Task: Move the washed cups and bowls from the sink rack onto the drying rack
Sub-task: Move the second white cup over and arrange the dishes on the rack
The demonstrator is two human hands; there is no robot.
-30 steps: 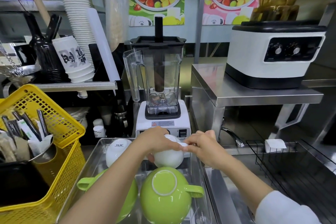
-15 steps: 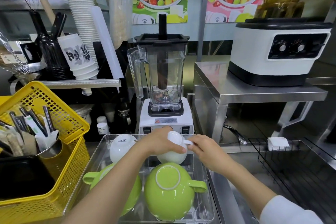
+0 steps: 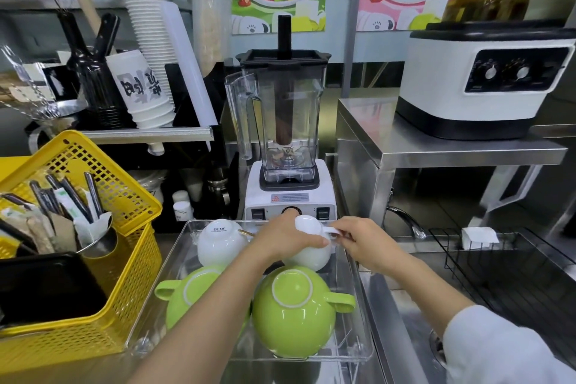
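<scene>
A clear plastic drying rack (image 3: 363, 305) holds upside-down crockery. Two green cups sit at its front: one (image 3: 294, 312) with its handle to the right, the other (image 3: 190, 296) partly under my left forearm. A white cup (image 3: 218, 240) sits at the back left. My left hand (image 3: 283, 238) grips a second white cup (image 3: 308, 254) at the back right, upside down. My right hand (image 3: 364, 243) pinches that cup's handle. The black wire sink rack (image 3: 505, 265) lies in the sink to the right.
A blender (image 3: 283, 134) stands right behind the rack. A yellow basket (image 3: 103, 259) with utensils sits on the left. A steel shelf (image 3: 436, 146) carries a white machine (image 3: 486, 81) at right. A faucet (image 3: 408, 221) and white sponge (image 3: 478, 235) sit near the sink.
Both hands stay on the white cup at the back right of the rack. The cup sits slightly lower and the right hand's fingers have shifted along its handle.
</scene>
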